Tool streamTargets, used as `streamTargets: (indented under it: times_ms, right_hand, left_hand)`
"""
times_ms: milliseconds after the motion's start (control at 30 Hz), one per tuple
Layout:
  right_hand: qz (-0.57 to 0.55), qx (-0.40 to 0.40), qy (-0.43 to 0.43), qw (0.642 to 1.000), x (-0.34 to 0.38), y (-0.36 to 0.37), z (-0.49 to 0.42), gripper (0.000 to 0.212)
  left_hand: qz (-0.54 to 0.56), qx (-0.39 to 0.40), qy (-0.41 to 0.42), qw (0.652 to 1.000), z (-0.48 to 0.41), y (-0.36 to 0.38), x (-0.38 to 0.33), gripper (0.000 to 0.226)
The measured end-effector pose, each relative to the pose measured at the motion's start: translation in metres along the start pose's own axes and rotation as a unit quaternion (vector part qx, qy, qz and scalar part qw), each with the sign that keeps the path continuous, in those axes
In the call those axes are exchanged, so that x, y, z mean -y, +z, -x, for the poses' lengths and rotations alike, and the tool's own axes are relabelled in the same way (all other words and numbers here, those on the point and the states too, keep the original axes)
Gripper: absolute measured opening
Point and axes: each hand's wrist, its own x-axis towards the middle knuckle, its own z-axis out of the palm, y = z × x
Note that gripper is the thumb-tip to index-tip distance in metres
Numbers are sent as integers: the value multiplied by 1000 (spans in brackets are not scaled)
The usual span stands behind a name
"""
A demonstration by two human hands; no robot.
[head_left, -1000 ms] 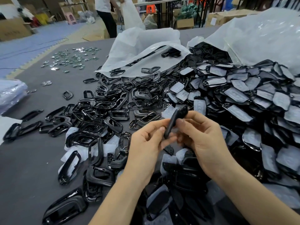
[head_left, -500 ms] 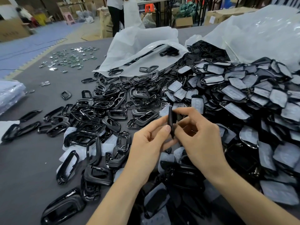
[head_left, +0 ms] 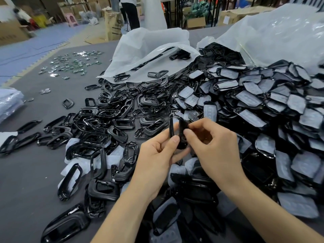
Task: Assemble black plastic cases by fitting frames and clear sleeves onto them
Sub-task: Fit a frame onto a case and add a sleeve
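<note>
My left hand [head_left: 157,155] pinches a thin black frame [head_left: 171,127] that stands edge-on and upright. My right hand [head_left: 210,146] pinches a black case piece [head_left: 181,130] right beside it; a narrow gap shows between the two at the top, and their lower ends meet between my thumbs. Both hands are raised over the middle of the table. A heap of loose glossy black frames [head_left: 108,120] lies to the left. A heap of black cases with pale clear sleeves [head_left: 263,106] fills the right.
Two big white plastic bags [head_left: 150,50] spill parts at the back. Small metal pieces [head_left: 70,64] are scattered far left on the grey table [head_left: 26,181]. A wrapped bundle [head_left: 8,102] sits at the left edge. A person stands beyond the table.
The single black piece held edge-on between both hands now shows as two parts, split at the top. Both hands stayed in about the same place.
</note>
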Motion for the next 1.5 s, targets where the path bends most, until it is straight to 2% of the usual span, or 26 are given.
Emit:
streamTargets:
  times_ms: [300,433,800,1000,1167,1267,1367,1500]
  right_hand:
    - [-122,45,86,988,-8,-3,-8,12]
    - [-148,44,101,983,-9,-2,-7,16]
    - [-135,61,119,982,-8,-1,-7,7]
    - [-195,112,131,966,-2,-2,-8,14]
    - [-234,126,157,951,-2,-4,-7,18]
    - [-260,118,178,942,-5,-4,-7,15]
    - [-260,125,180,940,-6,-3,-6,10]
    - [-246,104,192,944,-8,-4,-9,16]
  left_hand:
    - [11,21,-8,1000,-1,-2,0,31]
    - [1,28,-12,1000,1,1,-2,24]
    - [-51,45,3,998,3,3,-9,32]
    - [-94,-2,30,995,4,5,-6,41]
    - [-135,-3,50,990,6,4,-6,45]
    - [-200,15,52,978,7,2,-5,41]
    - [-281,-9,55,958,7,0,-4,33]
    - [-439,-26,155,885,6,-4,-6,49]
